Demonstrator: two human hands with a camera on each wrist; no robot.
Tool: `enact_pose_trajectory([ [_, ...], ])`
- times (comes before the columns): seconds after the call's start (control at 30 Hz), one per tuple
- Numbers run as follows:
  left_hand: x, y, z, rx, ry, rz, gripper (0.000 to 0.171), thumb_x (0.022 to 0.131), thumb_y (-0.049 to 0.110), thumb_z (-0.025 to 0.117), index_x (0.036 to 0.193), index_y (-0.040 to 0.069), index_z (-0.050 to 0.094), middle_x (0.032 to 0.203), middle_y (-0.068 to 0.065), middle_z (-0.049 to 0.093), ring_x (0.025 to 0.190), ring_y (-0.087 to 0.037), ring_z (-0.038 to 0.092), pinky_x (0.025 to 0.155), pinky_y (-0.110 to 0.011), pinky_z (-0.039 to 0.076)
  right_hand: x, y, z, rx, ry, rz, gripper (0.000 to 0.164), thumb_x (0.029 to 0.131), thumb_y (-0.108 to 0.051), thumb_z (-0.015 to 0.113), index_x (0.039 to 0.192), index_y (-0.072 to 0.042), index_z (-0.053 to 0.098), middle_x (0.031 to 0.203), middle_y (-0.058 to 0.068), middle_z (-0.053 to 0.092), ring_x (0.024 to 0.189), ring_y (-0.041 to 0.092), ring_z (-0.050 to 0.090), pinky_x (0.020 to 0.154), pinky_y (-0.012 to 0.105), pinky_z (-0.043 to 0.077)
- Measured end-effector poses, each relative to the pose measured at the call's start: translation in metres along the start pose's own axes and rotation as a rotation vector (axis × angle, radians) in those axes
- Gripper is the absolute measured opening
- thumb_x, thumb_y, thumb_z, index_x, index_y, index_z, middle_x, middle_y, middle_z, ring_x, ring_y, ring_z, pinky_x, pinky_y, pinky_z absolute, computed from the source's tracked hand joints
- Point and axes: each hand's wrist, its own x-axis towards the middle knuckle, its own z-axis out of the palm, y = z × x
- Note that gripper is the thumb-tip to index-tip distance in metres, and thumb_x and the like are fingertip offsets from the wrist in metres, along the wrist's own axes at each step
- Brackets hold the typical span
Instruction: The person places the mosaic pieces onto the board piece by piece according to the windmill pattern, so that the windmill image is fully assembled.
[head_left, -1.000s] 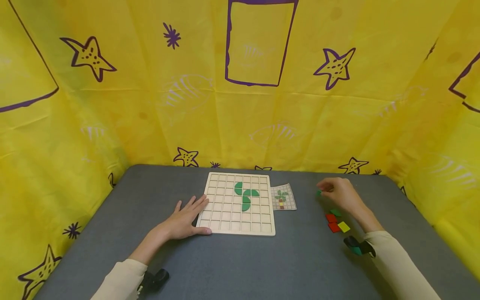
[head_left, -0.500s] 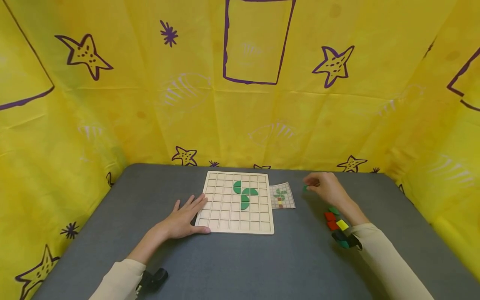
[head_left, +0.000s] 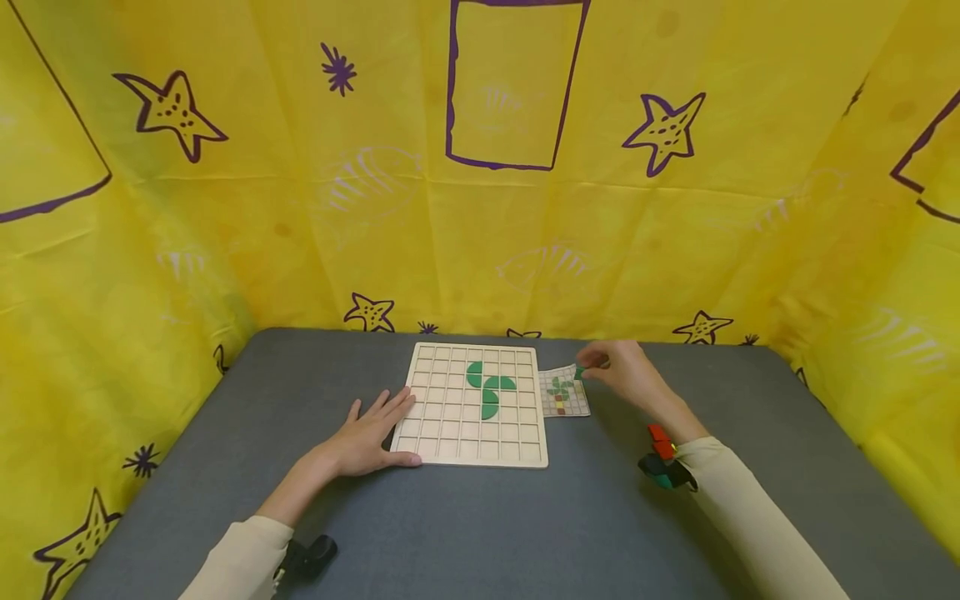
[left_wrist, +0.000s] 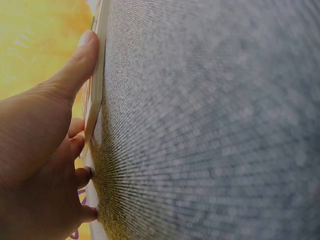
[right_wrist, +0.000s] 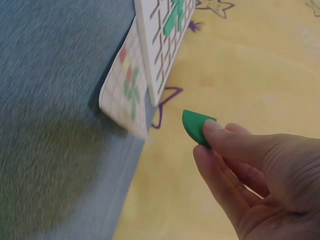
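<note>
A pale wooden grid board [head_left: 442, 429] lies on the table, with several green quarter-circle tiles [head_left: 490, 404] set in its squares. My left hand [head_left: 367, 442] rests at the board's left edge, fingers spread and thumb on the near corner; the left wrist view shows the thumb [left_wrist: 85, 55] along the rim. Between thumb and fingertips my right hand [head_left: 622, 373] pinches one green quarter-circle tile [right_wrist: 196, 126], held up over the far right corner of a printed pattern card [head_left: 564, 396]. That card, tucked against the board's right edge, pictures green, red and yellow shapes.
Red tiles [head_left: 662, 442] lie on the grey table [head_left: 480, 533] beneath my right forearm, which hides most of the loose pile. A yellow cloth [head_left: 480, 217] with starfish drawings hangs behind the table and along its sides.
My right hand has moved left with the green tile, from beside the loose pile to over the card. The left hand and the board stay put.
</note>
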Motion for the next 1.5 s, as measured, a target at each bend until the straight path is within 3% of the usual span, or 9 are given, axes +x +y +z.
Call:
enact_pose_trajectory([
  [0.73,-0.005,0.001,-0.002,-0.004,0.016,0.008,0.099,0.083,0.056,0.07,0.155,0.006,0.025,0.162,-0.014,0.017,0.147,-0.045,0.009,0.108,-0.071,-0.003,0.03,-0.037,0.06,0.082,-0.084,-0.105,0.017,0.082,0.003,0.075,0.099,0.001,0.073,0.088,0.008,0.072,0.079,0.018,0.065,0.072,0.033,0.055],
  [1.5,-0.003,0.003,-0.002,-0.008,0.01,0.012,0.099,0.083,0.056,0.07,0.155,0.006,0.025,0.162,-0.014,0.018,0.147,-0.044,0.009,0.109,-0.071,-0.002,0.044,-0.052,0.087,0.106,-0.13,-0.121,0.018,0.082,0.003,0.075,0.099,0.0,0.074,0.088,0.006,0.072,0.08,0.018,0.066,0.073,0.03,0.055],
])
